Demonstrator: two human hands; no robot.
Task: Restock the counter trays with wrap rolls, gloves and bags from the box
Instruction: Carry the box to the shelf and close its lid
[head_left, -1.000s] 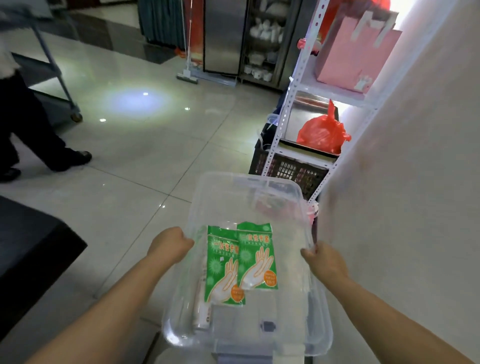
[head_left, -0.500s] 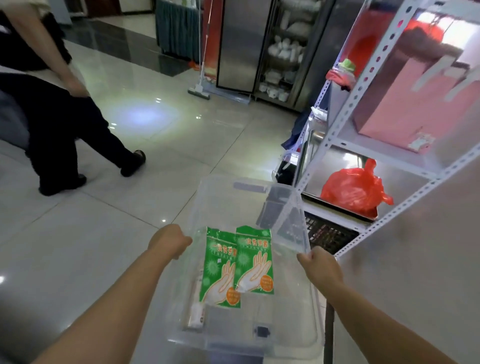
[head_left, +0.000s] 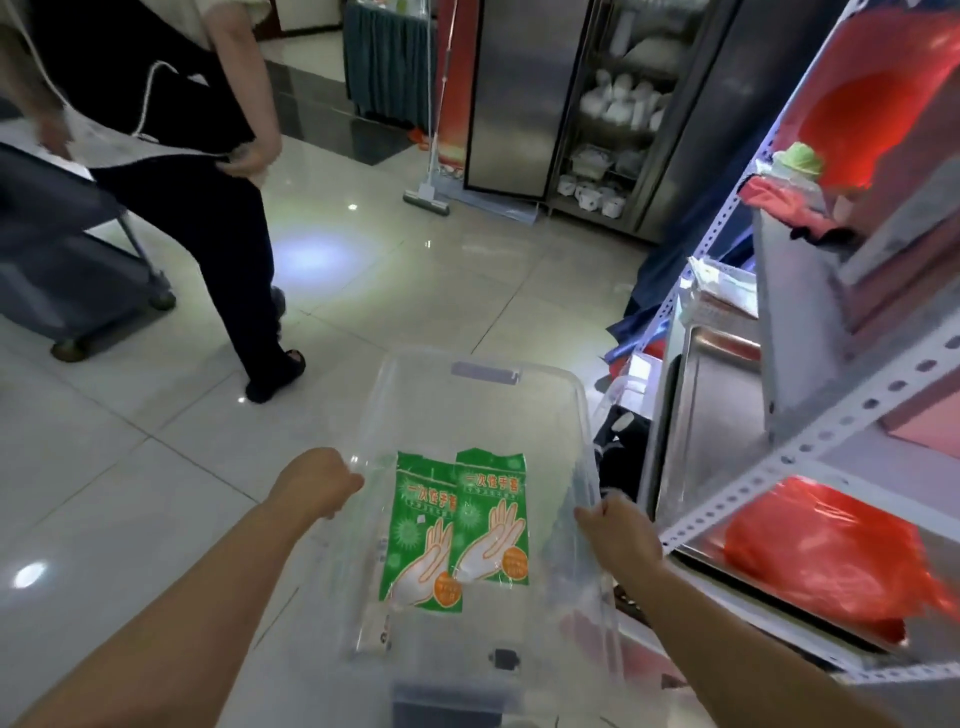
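Note:
I carry a clear plastic box (head_left: 470, 387) in front of me, above the tiled floor. My left hand (head_left: 317, 483) grips its left rim and my right hand (head_left: 615, 532) grips its right rim. Inside lie two green glove packs (head_left: 460, 525) side by side, printed with white hands. A pale wrap roll (head_left: 378, 618) lies along the box's left inner wall. Something flat and clear lies at the box's near end; I cannot tell what it is.
A white metal shelf rack (head_left: 810, 441) stands close on the right, holding a red plastic bag (head_left: 826, 556) and a steel tray (head_left: 706, 415). A person in black trousers (head_left: 228, 249) walks ahead on the left beside a grey cart (head_left: 67, 260). A steel cabinet (head_left: 519, 88) stands farther back.
My view has swung left and moved forward with the box; the shelf rack is now closer on the right. The person on the left has stepped nearer. Both hands keep their grip.

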